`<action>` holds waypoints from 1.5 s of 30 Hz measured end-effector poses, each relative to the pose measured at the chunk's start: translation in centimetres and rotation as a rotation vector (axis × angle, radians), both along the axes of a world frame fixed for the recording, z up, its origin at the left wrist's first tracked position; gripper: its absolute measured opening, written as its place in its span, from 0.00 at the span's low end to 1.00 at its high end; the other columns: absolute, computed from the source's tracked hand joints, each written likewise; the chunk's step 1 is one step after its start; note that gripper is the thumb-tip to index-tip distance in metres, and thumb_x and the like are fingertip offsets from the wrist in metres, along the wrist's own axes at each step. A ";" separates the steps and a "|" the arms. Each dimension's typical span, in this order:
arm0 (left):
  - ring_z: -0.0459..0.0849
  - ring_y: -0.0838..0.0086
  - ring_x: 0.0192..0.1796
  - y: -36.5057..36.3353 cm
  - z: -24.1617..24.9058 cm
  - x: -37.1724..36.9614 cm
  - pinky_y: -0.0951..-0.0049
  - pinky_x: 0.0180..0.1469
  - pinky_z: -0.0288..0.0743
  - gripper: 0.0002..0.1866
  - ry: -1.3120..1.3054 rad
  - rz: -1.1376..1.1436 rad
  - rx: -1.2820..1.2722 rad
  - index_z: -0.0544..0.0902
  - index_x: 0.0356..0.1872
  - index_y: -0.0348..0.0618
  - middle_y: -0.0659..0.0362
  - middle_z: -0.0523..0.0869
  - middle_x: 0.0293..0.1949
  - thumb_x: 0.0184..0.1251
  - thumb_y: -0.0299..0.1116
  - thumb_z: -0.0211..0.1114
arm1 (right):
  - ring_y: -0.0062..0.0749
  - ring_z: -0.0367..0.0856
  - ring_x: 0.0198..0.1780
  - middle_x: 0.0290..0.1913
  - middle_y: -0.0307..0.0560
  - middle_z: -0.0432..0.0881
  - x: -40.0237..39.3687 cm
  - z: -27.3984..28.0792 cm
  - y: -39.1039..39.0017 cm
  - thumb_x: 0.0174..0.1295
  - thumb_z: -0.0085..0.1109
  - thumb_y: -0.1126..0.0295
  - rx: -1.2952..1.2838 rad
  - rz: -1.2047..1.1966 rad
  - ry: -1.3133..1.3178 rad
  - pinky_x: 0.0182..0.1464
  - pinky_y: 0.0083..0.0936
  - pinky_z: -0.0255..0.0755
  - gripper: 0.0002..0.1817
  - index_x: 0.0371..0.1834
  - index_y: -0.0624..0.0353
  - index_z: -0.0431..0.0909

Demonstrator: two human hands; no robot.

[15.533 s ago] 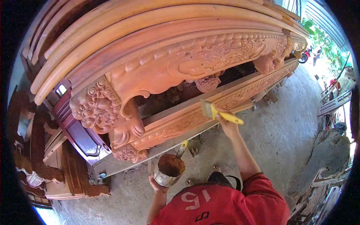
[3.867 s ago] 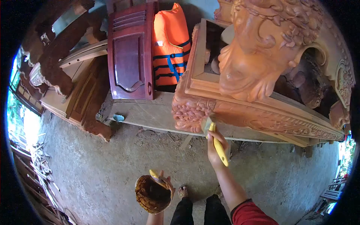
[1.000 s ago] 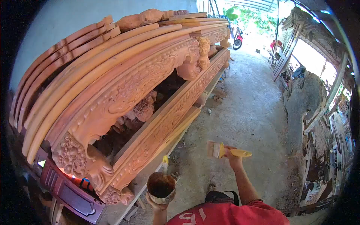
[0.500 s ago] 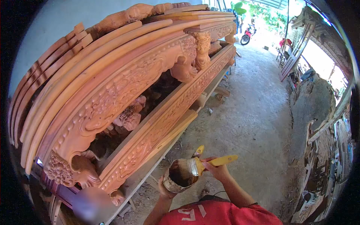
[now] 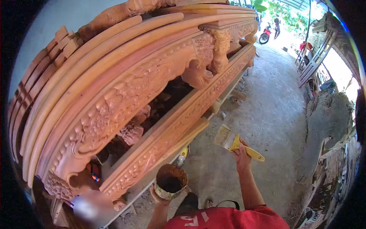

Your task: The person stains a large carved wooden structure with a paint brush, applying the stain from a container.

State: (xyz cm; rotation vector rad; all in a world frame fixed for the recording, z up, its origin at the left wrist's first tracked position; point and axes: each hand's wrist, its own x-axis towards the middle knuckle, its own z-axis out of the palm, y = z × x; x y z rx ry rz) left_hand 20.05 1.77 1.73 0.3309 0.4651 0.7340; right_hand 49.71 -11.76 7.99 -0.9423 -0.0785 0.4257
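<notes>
My right hand [image 5: 242,155] grips a wide paintbrush [image 5: 230,139] by its yellow handle, with the pale bristles pointing left toward the carved wood. Wrapped around the side of a round pot [image 5: 171,181], my left hand [image 5: 160,194] holds it upright with its mouth facing me. Inside the pot the walls are stained brown and the bottom is dark. A second, smaller brush [image 5: 183,155] with a yellow handle sticks up at the pot's far rim. To the left stands a long reddish carved wooden piece [image 5: 156,141], its lower rail close to the pot.
Curved wooden rails [image 5: 103,65] are stacked on top of the carved piece. A concrete floor [image 5: 274,114] runs along the right. Scrap boards [image 5: 335,171] line the right side. Far off are a red motorbike [image 5: 264,36] and a standing person [image 5: 277,27].
My right hand has lifted the wide brush off the pot's rim and moved it up and right. The pot has shifted slightly left and its opening shows more fully.
</notes>
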 end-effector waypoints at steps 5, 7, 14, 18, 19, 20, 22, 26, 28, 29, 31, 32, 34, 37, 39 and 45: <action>0.70 0.57 0.56 5.6 -0.4 1.4 0.53 0.56 0.64 0.36 0.017 0.086 0.145 0.66 0.57 0.47 0.54 0.71 0.55 0.53 0.62 0.46 | 0.30 0.76 0.42 0.44 0.48 0.76 3.1 -3.3 8.3 0.57 0.56 0.68 -0.267 0.110 -0.304 0.43 0.26 0.73 0.16 0.47 0.63 0.71; 0.70 0.57 0.56 7.7 -0.7 2.2 0.54 0.56 0.65 0.36 -0.016 0.111 0.129 0.66 0.58 0.47 0.54 0.71 0.55 0.53 0.62 0.46 | 0.28 0.76 0.41 0.43 0.47 0.76 3.7 -3.7 12.4 0.57 0.56 0.69 -0.264 0.136 -0.347 0.42 0.24 0.73 0.15 0.45 0.64 0.72; 0.70 0.57 0.56 15.3 -0.9 5.4 0.55 0.55 0.66 0.38 -0.032 0.055 0.126 0.64 0.59 0.48 0.54 0.69 0.57 0.53 0.64 0.45 | 0.21 0.75 0.38 0.38 0.43 0.79 9.2 -2.6 23.2 0.53 0.60 0.71 -0.510 0.334 -0.911 0.41 0.17 0.69 0.15 0.44 0.60 0.75; 0.69 0.58 0.56 16.0 0.7 7.9 0.55 0.56 0.64 0.38 0.005 0.127 0.172 0.64 0.59 0.48 0.54 0.68 0.58 0.53 0.64 0.45 | 0.26 0.75 0.35 0.35 0.42 0.78 15.0 -4.4 27.9 0.53 0.57 0.74 -0.119 0.331 -0.807 0.38 0.20 0.70 0.13 0.42 0.64 0.75; 0.69 0.58 0.57 15.9 0.7 8.5 0.55 0.56 0.64 0.38 0.013 0.154 0.192 0.63 0.60 0.48 0.54 0.68 0.58 0.53 0.64 0.45 | 0.25 0.75 0.34 0.34 0.40 0.79 16.5 -4.8 28.5 0.54 0.55 0.73 -0.094 0.356 -0.636 0.36 0.20 0.69 0.12 0.42 0.62 0.76; 0.69 0.58 0.57 15.4 1.0 9.4 0.55 0.57 0.64 0.38 0.027 0.181 0.207 0.63 0.60 0.48 0.54 0.68 0.58 0.53 0.64 0.45 | 0.25 0.75 0.34 0.33 0.40 0.79 17.3 -5.3 28.8 0.55 0.55 0.73 -0.082 0.379 -0.548 0.36 0.20 0.69 0.11 0.42 0.61 0.76; 0.68 0.58 0.57 14.9 1.4 11.0 0.55 0.57 0.63 0.38 0.055 0.260 0.248 0.63 0.60 0.49 0.54 0.68 0.58 0.52 0.64 0.45 | 0.24 0.76 0.33 0.33 0.40 0.79 17.7 -6.7 29.3 0.54 0.55 0.71 -0.273 0.356 -0.517 0.35 0.21 0.69 0.11 0.41 0.60 0.77; 0.67 0.58 0.58 13.3 2.6 15.7 0.56 0.58 0.62 0.38 0.088 0.415 0.346 0.62 0.60 0.49 0.54 0.67 0.58 0.52 0.64 0.46 | 0.25 0.77 0.35 0.37 0.43 0.80 15.0 -9.5 29.2 0.53 0.56 0.69 -0.604 0.568 -0.912 0.36 0.22 0.71 0.12 0.41 0.57 0.77; 0.67 0.60 0.58 12.6 3.2 18.4 0.57 0.60 0.60 0.38 0.048 0.479 0.404 0.64 0.59 0.49 0.55 0.68 0.58 0.52 0.64 0.45 | 0.26 0.78 0.36 0.39 0.44 0.80 15.5 -7.9 28.9 0.53 0.57 0.69 -0.481 0.588 -1.248 0.37 0.23 0.71 0.11 0.40 0.56 0.78; 0.68 0.61 0.58 12.3 3.6 19.6 0.59 0.61 0.58 0.37 0.017 0.511 0.434 0.66 0.58 0.49 0.55 0.68 0.58 0.53 0.64 0.45 | 0.26 0.77 0.39 0.41 0.43 0.79 16.2 -7.7 28.9 0.55 0.55 0.66 -0.355 0.773 -1.061 0.41 0.24 0.71 0.12 0.42 0.56 0.76; 0.67 0.62 0.58 11.7 5.5 21.4 0.59 0.61 0.58 0.36 -0.004 0.507 0.428 0.66 0.58 0.49 0.56 0.69 0.57 0.53 0.63 0.46 | 0.27 0.74 0.48 0.48 0.44 0.76 18.8 -3.0 27.6 0.57 0.55 0.65 -0.362 1.034 -0.824 0.49 0.26 0.70 0.16 0.48 0.55 0.72; 0.67 0.63 0.59 11.3 6.7 22.4 0.59 0.61 0.58 0.34 -0.024 0.495 0.420 0.67 0.57 0.49 0.57 0.69 0.57 0.54 0.61 0.47 | 0.28 0.73 0.49 0.48 0.45 0.75 20.8 -2.7 27.5 0.57 0.56 0.66 -0.232 0.826 -0.740 0.48 0.26 0.70 0.17 0.49 0.57 0.71; 0.67 0.63 0.58 10.5 7.3 23.7 0.60 0.60 0.58 0.33 -0.100 0.528 0.486 0.68 0.56 0.48 0.59 0.70 0.57 0.55 0.60 0.47 | 0.29 0.71 0.50 0.48 0.47 0.74 24.2 -1.5 27.8 0.57 0.56 0.66 0.091 0.522 -0.254 0.48 0.25 0.70 0.18 0.50 0.60 0.69; 0.68 0.58 0.57 9.9 6.0 23.9 0.54 0.56 0.64 0.37 -0.179 0.653 0.344 0.63 0.60 0.52 0.55 0.67 0.58 0.52 0.64 0.47 | 0.28 0.70 0.50 0.48 0.46 0.72 27.9 -0.3 28.0 0.58 0.55 0.66 0.177 0.418 0.040 0.48 0.22 0.70 0.19 0.50 0.62 0.67; 0.67 0.61 0.58 9.0 5.6 24.2 0.58 0.59 0.60 0.35 -0.172 0.583 0.485 0.66 0.58 0.49 0.56 0.69 0.57 0.54 0.62 0.45 | 0.24 0.72 0.45 0.48 0.44 0.72 30.4 -4.0 28.8 0.58 0.55 0.67 -0.043 0.282 -0.535 0.45 0.20 0.72 0.17 0.49 0.61 0.68; 0.67 0.60 0.59 8.5 5.8 25.4 0.58 0.59 0.62 0.36 -0.053 0.662 0.464 0.65 0.58 0.49 0.55 0.69 0.57 0.53 0.63 0.45 | 0.22 0.74 0.37 0.40 0.43 0.76 34.5 -3.5 27.0 0.58 0.56 0.69 0.031 0.040 -0.345 0.40 0.18 0.69 0.13 0.43 0.65 0.73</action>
